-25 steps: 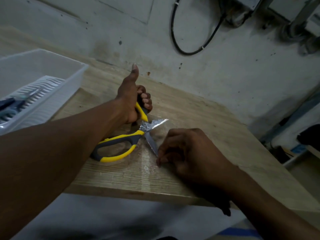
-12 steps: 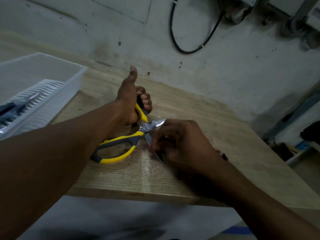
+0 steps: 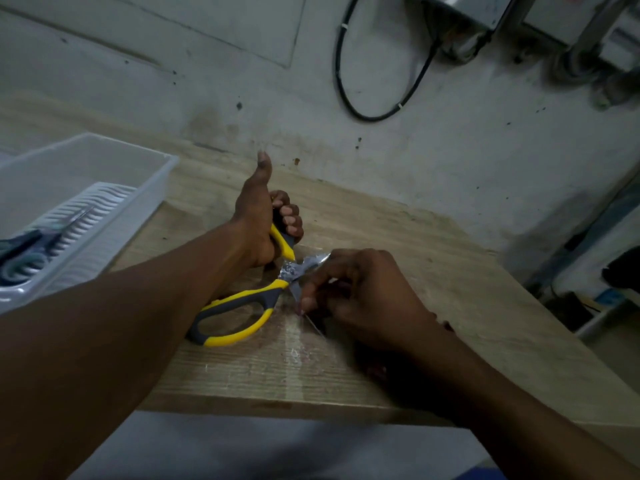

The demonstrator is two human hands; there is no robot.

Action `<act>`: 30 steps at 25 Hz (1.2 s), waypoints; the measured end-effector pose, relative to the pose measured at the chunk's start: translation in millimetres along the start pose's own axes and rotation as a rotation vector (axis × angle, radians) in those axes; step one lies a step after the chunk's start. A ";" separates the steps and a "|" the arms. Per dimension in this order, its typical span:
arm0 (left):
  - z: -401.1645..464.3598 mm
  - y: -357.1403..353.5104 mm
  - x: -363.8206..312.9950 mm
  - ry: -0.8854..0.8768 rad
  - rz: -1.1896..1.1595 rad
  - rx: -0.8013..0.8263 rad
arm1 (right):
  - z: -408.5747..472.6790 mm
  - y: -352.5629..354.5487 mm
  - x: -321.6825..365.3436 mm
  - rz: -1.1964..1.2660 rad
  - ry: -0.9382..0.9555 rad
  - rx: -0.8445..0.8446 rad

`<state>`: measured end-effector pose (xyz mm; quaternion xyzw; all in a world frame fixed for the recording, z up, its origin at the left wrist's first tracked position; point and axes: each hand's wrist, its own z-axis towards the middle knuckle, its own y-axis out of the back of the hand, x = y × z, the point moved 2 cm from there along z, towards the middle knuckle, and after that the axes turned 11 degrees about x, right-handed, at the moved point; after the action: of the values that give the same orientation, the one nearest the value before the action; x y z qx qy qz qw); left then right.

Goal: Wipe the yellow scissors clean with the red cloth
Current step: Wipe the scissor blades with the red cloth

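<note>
The yellow and grey scissors [image 3: 242, 303] lie spread apart on the wooden table [image 3: 242, 375]. My left hand [image 3: 256, 220] grips the upper handle with the thumb sticking up. My right hand [image 3: 363, 292] covers the blades, its curled fingertips pinching the lower blade close to the pivot. Of the red cloth [image 3: 447, 325] only a small dark red bit shows at my right wrist; the rest is hidden under the palm. The upper blade's tip peeks out above my right knuckles.
A white plastic basket [image 3: 104, 174] stands at the left with dark blue scissors [image 3: 24, 247] inside. The grey wall rises right behind the table, with a black cable loop [image 3: 346, 91] on it. The table's front edge runs just below my arms.
My right hand has slid from the lower blade's tip up along the blade toward the pivot. My left hand has kept its grip on the handle.
</note>
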<state>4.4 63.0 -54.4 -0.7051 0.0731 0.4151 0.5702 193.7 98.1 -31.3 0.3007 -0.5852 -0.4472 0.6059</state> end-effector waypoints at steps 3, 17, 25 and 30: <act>-0.7 0.7 0.8 0.000 -0.001 0.003 | 14.8 -3.5 -0.5 0.019 -0.046 -0.093; 0.2 -1.2 -1.2 0.013 0.010 0.021 | -76.8 81.4 -22.0 -0.195 -0.316 -0.187; -3.4 -0.9 -0.4 0.001 0.006 0.003 | -112.6 67.0 -46.8 0.099 -0.745 -0.192; -5.4 -1.0 -0.1 -0.006 0.020 0.002 | -97.2 67.9 -48.0 0.078 -0.601 -0.347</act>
<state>7.5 58.7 -53.5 -0.7025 0.0789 0.4227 0.5671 305.8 154.0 -5.2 0.0254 -0.6637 -0.5853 0.4651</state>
